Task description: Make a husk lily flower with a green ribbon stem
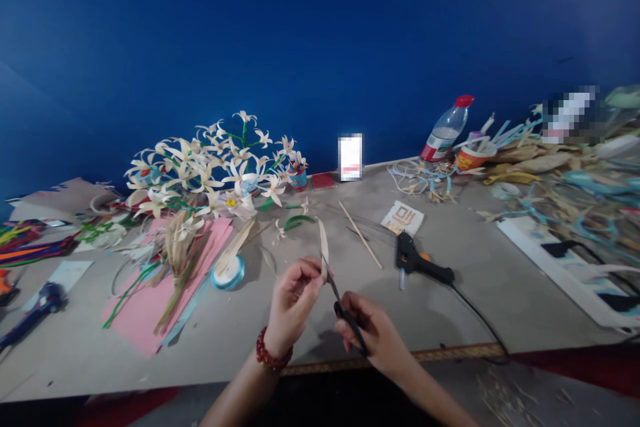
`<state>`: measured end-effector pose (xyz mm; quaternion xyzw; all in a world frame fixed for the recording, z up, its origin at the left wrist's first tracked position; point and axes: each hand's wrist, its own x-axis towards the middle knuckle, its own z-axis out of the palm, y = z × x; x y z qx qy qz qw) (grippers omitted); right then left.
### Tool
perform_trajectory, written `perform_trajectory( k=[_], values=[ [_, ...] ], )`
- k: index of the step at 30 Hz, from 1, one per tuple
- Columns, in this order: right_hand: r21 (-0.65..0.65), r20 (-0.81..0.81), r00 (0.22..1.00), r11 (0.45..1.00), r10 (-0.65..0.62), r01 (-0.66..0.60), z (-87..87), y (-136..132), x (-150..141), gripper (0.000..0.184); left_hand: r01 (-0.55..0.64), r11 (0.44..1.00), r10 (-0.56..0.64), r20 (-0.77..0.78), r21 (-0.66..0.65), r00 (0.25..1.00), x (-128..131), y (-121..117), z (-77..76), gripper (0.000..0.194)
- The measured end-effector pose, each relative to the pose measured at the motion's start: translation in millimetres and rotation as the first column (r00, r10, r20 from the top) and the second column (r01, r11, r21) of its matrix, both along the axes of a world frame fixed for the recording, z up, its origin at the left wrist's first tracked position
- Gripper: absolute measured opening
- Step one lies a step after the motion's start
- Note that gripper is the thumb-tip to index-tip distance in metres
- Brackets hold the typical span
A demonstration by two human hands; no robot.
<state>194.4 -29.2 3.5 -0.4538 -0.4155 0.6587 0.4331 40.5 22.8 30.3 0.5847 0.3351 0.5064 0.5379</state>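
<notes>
My left hand (296, 290) pinches the lower end of a pale dried husk strip (324, 243), which stands up from the fingertips. In my right hand (373, 330) is a pair of black-handled scissors (345, 312), their blades pointing up and left against the strip. Whether the blades are parted is too blurred to tell. Beyond the hands, a thin wooden stick (361, 235) lies on the grey table (320, 367). To the right rests a black hot glue gun (423, 261) with its cord running to the table's front edge.
White handmade flowers (215, 167) on green stems stand at the back left. Pink paper (135, 320) and a blue ribbon spool (229, 272) lie left of my hands. A plastic bottle (447, 132), a paper cup (474, 157) and a white power strip (565, 280) are on the right.
</notes>
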Motion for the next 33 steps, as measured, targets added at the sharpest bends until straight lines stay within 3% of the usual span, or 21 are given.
perform_trajectory(
  k=[10, 21, 26, 30, 33],
  values=[
    [0.020, 0.091, 0.995, 0.999, 0.044, -0.046, -7.0, 1.8, 4.3, 0.057, 0.045, 0.997, -0.045, -0.011, -0.060, 0.999, -4.9, 6.7, -0.7, 0.013],
    [0.004, 0.133, 0.991, 1.000, 0.003, -0.003, -30.7, 15.2, 12.0, 0.053, 0.161, 0.952, -0.178, -0.043, -0.260, 0.983, -17.6, 24.3, -10.3, 0.017],
    [0.072, 0.021, 0.984, 0.982, -0.177, 0.175, -12.1, 32.2, 15.4, 0.046, 0.255, 0.912, -0.312, -0.142, -0.321, 0.939, -24.7, 27.4, -7.0, 0.019],
    [0.153, -0.025, 0.990, 0.978, -0.136, 0.138, 6.8, 45.3, 11.0, 0.039, 0.340, 0.883, -0.429, -0.263, -0.324, 0.864, -27.7, 27.6, 1.3, 0.016],
    [0.176, -0.017, 0.996, 0.980, -0.089, 0.091, 11.1, 50.3, 6.8, 0.037, 0.383, 0.869, -0.475, -0.308, -0.314, 0.824, -29.8, 27.9, 4.8, 0.013]
  ],
)
